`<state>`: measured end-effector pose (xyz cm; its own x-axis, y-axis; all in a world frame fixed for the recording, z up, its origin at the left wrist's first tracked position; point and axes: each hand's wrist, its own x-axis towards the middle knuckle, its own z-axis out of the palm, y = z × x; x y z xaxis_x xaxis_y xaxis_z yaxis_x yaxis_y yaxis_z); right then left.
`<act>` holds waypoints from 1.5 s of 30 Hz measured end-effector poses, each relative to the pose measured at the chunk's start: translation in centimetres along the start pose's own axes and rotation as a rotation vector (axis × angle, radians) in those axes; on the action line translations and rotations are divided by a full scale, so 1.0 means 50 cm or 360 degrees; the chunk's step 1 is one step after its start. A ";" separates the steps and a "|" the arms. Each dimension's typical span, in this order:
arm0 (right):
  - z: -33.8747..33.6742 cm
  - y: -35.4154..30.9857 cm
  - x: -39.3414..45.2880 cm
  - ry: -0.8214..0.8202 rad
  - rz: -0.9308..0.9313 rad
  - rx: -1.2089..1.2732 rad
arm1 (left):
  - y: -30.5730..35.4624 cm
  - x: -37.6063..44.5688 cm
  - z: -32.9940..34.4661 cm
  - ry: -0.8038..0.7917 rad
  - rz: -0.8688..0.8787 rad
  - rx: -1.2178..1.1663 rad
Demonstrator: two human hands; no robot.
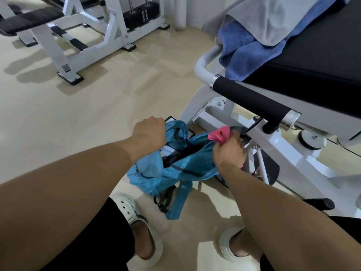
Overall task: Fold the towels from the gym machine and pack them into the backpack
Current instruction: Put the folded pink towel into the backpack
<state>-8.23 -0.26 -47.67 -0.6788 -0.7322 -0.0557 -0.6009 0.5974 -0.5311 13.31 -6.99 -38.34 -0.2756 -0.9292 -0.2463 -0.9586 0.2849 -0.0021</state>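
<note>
While hands [150, 132] grip: crinkled blue backpack [187, 165].

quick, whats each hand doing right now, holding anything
Left hand: closed, gripping the rim of the blue backpack.
Right hand: closed on pink fabric at the backpack's other edge.

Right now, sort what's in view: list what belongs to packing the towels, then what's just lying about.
Belongs:
crumpled pink towel, held by right hand
open teal fabric backpack, rim held by left hand
grey towel and blue towel draped on the black padded bench

Lying about:
white weight machine
white perforated clogs
</note>
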 end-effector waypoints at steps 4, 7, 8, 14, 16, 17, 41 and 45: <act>0.041 -0.046 -0.054 -0.0210 -0.0171 0.0636 | 0.018 -0.002 0.004 0.0013 -0.0022 -0.0156; 0.083 -0.088 -0.081 -0.0451 -0.0080 0.0903 | 0.024 -0.014 0.009 0.0035 -0.0043 -0.0240; 0.097 -0.094 -0.085 -0.0561 -0.0054 0.0879 | 0.026 -0.017 0.013 0.0012 -0.0058 -0.0276; 0.134 -0.038 -0.092 -0.1508 -0.0457 -0.0189 | 0.002 -0.021 0.024 -0.0159 -0.0108 -0.0482; 0.135 0.003 -0.090 -0.1634 -0.0595 -0.0987 | -0.008 -0.018 0.019 -0.0267 -0.0133 -0.0486; 0.131 0.018 -0.092 -0.1669 -0.0566 -0.1239 | -0.014 -0.011 0.020 -0.0277 -0.0178 -0.0538; 0.232 -0.063 -0.105 -0.1024 0.0435 0.0463 | -0.057 -0.027 0.068 -0.0533 0.0282 -0.0329; 0.245 -0.051 -0.117 -0.0966 0.0491 0.0428 | -0.061 -0.039 0.069 -0.0600 0.0289 -0.0334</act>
<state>2.42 -1.51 -56.36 -0.4002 -0.6427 -0.6533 -0.2427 0.7617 -0.6007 17.03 -5.24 -41.20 -0.4322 -0.7070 -0.5598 -0.9017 0.3454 0.2600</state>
